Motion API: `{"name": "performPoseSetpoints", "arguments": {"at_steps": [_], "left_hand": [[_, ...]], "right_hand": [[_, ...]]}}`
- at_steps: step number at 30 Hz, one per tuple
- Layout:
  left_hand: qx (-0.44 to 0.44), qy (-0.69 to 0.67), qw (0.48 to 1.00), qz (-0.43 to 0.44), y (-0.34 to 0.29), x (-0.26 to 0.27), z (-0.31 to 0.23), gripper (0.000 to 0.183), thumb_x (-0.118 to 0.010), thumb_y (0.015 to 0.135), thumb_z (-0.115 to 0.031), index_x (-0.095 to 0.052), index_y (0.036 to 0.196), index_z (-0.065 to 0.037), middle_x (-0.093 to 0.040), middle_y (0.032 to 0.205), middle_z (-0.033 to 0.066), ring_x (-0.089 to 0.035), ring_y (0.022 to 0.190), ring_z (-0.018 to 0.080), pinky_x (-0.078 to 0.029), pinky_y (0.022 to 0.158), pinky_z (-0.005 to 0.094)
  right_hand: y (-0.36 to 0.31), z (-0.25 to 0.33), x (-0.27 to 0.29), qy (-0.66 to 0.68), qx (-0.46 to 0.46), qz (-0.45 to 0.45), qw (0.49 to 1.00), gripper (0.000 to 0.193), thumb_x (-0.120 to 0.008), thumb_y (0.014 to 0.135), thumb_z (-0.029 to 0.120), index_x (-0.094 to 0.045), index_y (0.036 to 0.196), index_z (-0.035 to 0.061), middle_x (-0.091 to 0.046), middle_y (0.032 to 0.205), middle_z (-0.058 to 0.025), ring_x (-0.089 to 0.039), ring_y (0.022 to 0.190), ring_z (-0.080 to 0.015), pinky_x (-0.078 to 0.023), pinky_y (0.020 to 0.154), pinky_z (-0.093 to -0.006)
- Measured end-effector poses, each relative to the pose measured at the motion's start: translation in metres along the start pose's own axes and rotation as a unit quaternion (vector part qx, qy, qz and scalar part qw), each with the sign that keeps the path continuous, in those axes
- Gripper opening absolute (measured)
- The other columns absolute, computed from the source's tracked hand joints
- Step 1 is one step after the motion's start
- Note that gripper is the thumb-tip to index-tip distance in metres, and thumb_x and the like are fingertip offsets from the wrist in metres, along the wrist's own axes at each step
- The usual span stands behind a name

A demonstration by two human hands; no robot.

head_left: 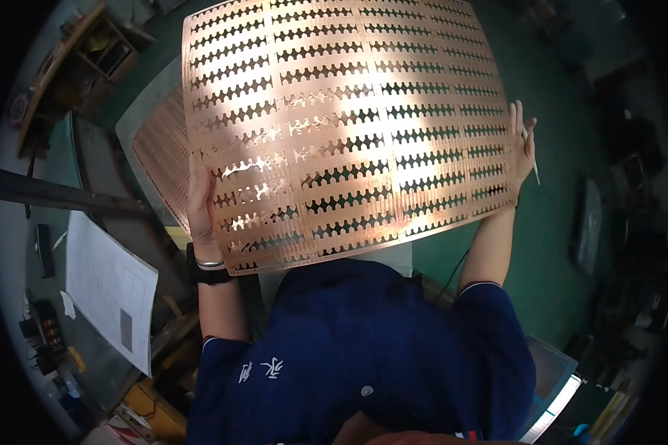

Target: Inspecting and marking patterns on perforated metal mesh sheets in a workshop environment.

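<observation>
A large copper-coloured sheet (341,159) with rows of small toothed cut-outs is held up in front of my chest. My left hand (200,208) grips its left edge near the lower corner, thumb on the facing side. At the right edge, my right hand (523,152) supports the sheet with its fingers pointing up. A thin white pen-like stick (535,163) is tucked in the fingers of that hand. Behind the left side, a second copper-coloured sheet (159,144) with similar cut-outs lies partly hidden.
To my left, a sheet of white paper (111,289) with faint drawing lies on a grey surface, near a dark metal bar (67,194). Wooden shelving (100,48) stands at the far left. Green floor (560,245) shows at right. A framed panel (551,378) is at lower right.
</observation>
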State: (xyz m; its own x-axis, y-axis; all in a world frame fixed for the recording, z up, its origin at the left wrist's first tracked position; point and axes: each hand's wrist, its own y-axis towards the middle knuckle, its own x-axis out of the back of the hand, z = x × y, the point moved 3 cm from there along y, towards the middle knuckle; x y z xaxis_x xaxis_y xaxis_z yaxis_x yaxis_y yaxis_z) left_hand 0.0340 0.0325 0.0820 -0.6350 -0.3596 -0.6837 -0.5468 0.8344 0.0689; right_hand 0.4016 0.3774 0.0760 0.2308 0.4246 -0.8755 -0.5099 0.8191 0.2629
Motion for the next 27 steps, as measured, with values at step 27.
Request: {"name": "performPoseSetpoints", "arguments": {"at_steps": [27], "left_hand": [[-0.001,-0.126,0.990,0.060,-0.004,0.014,-0.017,0.058,-0.032,0.098,-0.038,-0.023,0.138,0.004,-0.044,0.129,0.0259,-0.059,0.103,0.0340,-0.056,0.079,0.0435]], "right_hand": [[-0.070,-0.083,-0.143,-0.562,-0.001,0.180,0.807,0.014,-0.059,0.083,0.002,-0.055,0.096,-0.0013,-0.061,0.087,-0.0132,-0.061,0.075,-0.0184,-0.050,0.066,-0.0291]]}}
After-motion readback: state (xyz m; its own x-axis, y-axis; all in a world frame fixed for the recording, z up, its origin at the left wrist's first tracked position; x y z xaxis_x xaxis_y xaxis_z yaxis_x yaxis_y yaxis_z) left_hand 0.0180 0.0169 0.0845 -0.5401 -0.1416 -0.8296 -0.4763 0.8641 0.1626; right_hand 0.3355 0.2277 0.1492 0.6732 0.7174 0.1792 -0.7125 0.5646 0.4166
